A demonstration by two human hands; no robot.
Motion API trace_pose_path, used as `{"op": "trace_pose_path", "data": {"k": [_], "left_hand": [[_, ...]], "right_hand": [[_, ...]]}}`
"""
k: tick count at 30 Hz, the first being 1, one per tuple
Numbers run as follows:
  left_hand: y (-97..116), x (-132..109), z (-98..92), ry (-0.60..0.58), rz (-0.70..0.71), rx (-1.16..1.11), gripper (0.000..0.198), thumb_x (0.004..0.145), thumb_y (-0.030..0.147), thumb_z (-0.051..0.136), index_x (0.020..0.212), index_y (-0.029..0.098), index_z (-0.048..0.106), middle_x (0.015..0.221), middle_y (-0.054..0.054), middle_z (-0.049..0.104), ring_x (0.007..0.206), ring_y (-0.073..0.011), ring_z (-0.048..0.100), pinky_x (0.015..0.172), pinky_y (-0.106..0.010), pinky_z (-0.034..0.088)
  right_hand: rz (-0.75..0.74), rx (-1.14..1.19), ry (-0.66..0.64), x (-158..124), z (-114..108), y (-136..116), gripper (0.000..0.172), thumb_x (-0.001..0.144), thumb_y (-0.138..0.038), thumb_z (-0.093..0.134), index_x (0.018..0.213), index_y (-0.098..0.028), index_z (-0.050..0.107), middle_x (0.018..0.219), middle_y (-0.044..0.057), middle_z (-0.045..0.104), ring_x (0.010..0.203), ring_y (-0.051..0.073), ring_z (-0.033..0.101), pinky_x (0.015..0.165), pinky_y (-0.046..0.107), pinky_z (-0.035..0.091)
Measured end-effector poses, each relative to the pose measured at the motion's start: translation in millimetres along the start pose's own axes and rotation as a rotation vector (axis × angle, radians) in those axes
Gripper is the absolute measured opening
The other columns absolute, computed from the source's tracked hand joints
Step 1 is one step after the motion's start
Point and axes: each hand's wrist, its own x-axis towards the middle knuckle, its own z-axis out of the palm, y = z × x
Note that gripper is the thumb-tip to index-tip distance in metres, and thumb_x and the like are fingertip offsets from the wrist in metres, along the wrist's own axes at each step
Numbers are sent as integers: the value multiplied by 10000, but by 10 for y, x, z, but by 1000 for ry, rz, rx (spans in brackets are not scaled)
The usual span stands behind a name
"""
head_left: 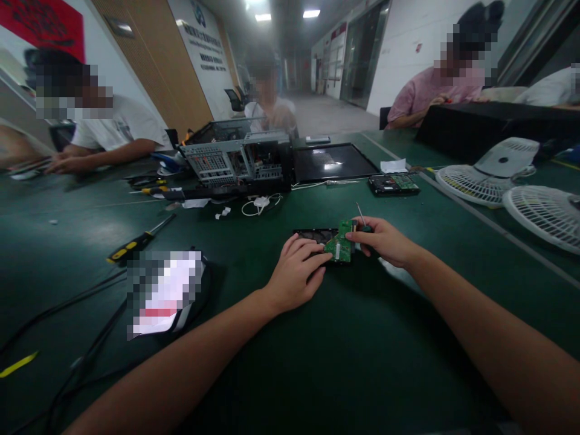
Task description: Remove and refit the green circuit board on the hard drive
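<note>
A black hard drive (312, 234) lies on the green table in front of me, with a green circuit board (341, 246) tilted over its right part. My left hand (296, 272) rests on the drive, its fingers curved over the near left side and its fingertips against the board's left edge. At the board's right edge, the thumb and fingers of my right hand (385, 240) pinch the board. A small screwdriver (361, 217) is also tucked in that hand, its thin shaft pointing up and away. The hands cover much of the drive.
An opened computer case (240, 160) and a dark panel (335, 162) stand farther back. Another drive (394, 184) lies right of them, near white fan parts (471, 184). At left are a yellow-black screwdriver (136, 244), a blurred-out packet (167, 293) and black cables (90, 338). Several people sit around.
</note>
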Motion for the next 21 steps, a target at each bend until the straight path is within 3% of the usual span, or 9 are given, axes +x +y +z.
{"op": "trace_pose_path", "data": {"k": [5, 11, 17, 21], "left_hand": [[-1, -3, 3, 9, 5, 20, 364, 947, 225, 616, 1305, 286, 645, 1394, -79, 606, 1342, -288, 519, 1205, -641, 301], [10, 8, 7, -50, -17, 37, 532, 966, 323, 610, 1477, 234, 492, 1498, -114, 541, 1441, -311, 429, 1239, -639, 246], [25, 23, 5, -2, -56, 42, 519, 963, 328, 606, 1455, 207, 493, 1454, -121, 579, 1414, -315, 461, 1238, -634, 253], [26, 27, 1, 15, -72, 40, 475, 959, 302, 605, 1418, 209, 523, 1422, -114, 601, 1398, -313, 476, 1230, -633, 271]], "right_hand": [[-12, -11, 3, 7, -2, 23, 250, 830, -372, 792, 968, -214, 655, 915, 16, 657, 568, 81, 503, 464, 249, 404], [-32, -38, 20, 12, 28, 20, 238, 842, -384, 776, 962, -212, 664, 874, 18, 636, 586, 91, 509, 465, 247, 424], [-8, -140, 117, 22, 53, 42, 510, 800, -379, 813, 1262, -251, 639, 987, 46, 653, 631, 118, 544, 446, 245, 471], [-16, -195, 137, 40, 34, 90, 479, 800, -395, 816, 1232, -248, 673, 956, 50, 650, 636, 123, 555, 433, 236, 484]]}}
